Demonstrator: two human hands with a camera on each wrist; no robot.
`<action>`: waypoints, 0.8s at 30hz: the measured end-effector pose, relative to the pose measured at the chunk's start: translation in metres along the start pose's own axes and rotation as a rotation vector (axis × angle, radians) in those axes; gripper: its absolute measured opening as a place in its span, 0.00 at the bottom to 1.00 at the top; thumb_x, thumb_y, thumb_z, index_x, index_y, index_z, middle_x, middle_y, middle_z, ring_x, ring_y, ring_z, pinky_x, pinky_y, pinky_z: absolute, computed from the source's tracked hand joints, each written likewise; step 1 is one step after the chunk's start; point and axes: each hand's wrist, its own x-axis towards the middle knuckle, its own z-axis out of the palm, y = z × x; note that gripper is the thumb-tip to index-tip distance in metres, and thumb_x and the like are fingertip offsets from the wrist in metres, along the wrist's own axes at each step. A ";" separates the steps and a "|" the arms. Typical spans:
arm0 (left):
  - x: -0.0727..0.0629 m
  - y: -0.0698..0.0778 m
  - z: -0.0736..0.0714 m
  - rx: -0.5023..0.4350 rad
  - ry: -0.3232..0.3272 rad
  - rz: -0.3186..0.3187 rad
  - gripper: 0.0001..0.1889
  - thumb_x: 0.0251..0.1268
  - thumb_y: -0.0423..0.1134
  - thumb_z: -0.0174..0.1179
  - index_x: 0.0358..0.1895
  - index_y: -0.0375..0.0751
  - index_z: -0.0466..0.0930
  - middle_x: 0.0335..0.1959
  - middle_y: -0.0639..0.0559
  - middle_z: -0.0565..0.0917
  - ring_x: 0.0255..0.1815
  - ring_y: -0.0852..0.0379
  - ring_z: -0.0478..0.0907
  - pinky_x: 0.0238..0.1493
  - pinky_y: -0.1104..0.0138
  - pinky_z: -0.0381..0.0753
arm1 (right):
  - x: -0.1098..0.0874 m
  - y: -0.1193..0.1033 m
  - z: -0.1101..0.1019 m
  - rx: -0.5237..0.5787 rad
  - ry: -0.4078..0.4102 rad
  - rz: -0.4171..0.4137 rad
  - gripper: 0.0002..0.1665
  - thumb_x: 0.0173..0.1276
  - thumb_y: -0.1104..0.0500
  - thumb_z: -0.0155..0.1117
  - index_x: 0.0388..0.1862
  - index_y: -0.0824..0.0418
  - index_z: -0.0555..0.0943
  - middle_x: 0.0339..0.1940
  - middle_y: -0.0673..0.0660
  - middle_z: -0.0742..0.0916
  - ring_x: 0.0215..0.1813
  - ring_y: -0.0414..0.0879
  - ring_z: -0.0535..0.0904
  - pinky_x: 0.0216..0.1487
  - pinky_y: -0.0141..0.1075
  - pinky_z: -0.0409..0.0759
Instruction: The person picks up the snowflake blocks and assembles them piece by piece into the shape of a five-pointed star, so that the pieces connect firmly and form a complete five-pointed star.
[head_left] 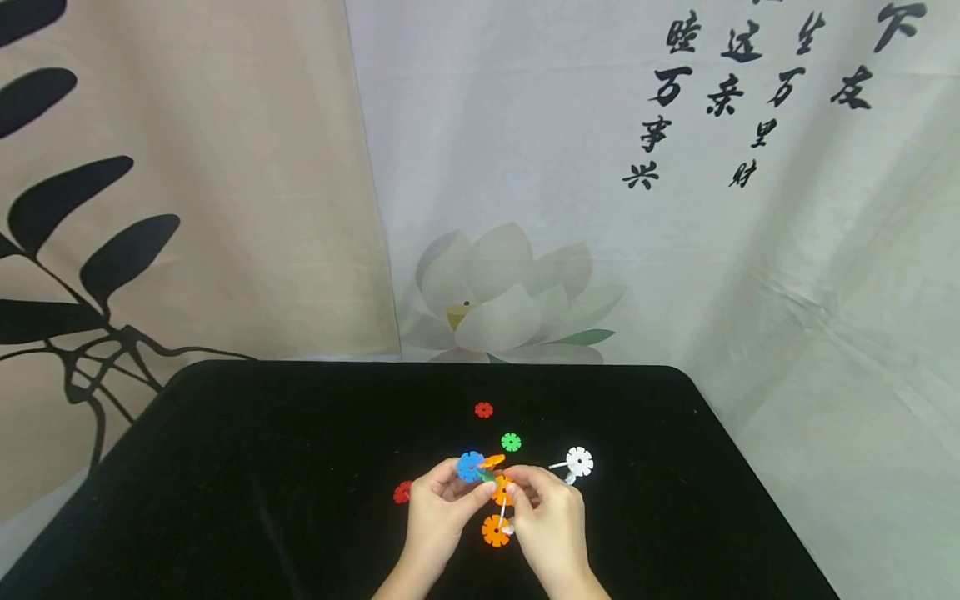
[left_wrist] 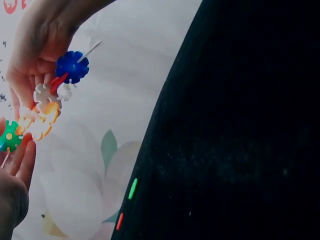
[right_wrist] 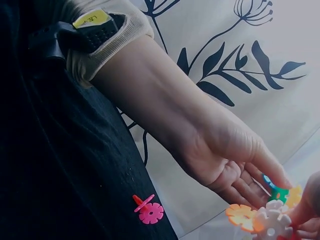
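Note:
Between both hands is a cluster of notched plastic snowflake discs, slotted together. My left hand [head_left: 438, 512] pinches its left side, by a blue disc [head_left: 471, 467] and a partly hidden green disc [head_left: 486, 476]. On the other side, my right hand [head_left: 553, 517] pinches an orange disc [head_left: 503, 490] between thumb and fingers. Below that, another orange disc [head_left: 496, 531] hangs with white discs seen edge-on. White discs [head_left: 580, 461] show just beyond the right hand; whether they join the cluster, I cannot tell. In the right wrist view, pale discs [right_wrist: 272, 220] sit between the hands.
A black-covered table [head_left: 262, 467] lies under the hands. On it are a red disc [head_left: 483, 409], a green disc [head_left: 511, 442] and, left of the left hand, red pieces [head_left: 402, 492], which appear slotted together in the right wrist view. A printed curtain [head_left: 525, 167] hangs behind.

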 end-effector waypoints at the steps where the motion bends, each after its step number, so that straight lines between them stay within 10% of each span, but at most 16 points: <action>1: 0.001 -0.001 0.000 -0.003 -0.011 0.008 0.15 0.51 0.30 0.72 0.42 0.28 0.81 0.41 0.37 0.85 0.40 0.51 0.84 0.42 0.61 0.81 | 0.000 0.000 0.000 0.001 -0.003 -0.001 0.13 0.50 0.77 0.71 0.33 0.64 0.86 0.29 0.53 0.88 0.24 0.36 0.80 0.26 0.26 0.79; 13: 0.011 0.011 -0.014 0.016 -0.024 -0.006 0.16 0.54 0.29 0.69 0.45 0.27 0.81 0.41 0.39 0.85 0.43 0.49 0.84 0.45 0.62 0.80 | 0.005 -0.007 -0.007 0.091 -0.140 -0.002 0.12 0.57 0.69 0.71 0.42 0.64 0.86 0.37 0.54 0.88 0.33 0.38 0.84 0.35 0.29 0.81; 24: 0.018 0.028 -0.033 0.048 -0.045 -0.010 0.15 0.56 0.26 0.66 0.47 0.28 0.80 0.42 0.38 0.84 0.40 0.52 0.84 0.43 0.64 0.81 | 0.042 0.010 -0.034 0.068 -0.009 0.014 0.09 0.60 0.68 0.69 0.40 0.61 0.86 0.36 0.51 0.88 0.34 0.38 0.84 0.37 0.30 0.81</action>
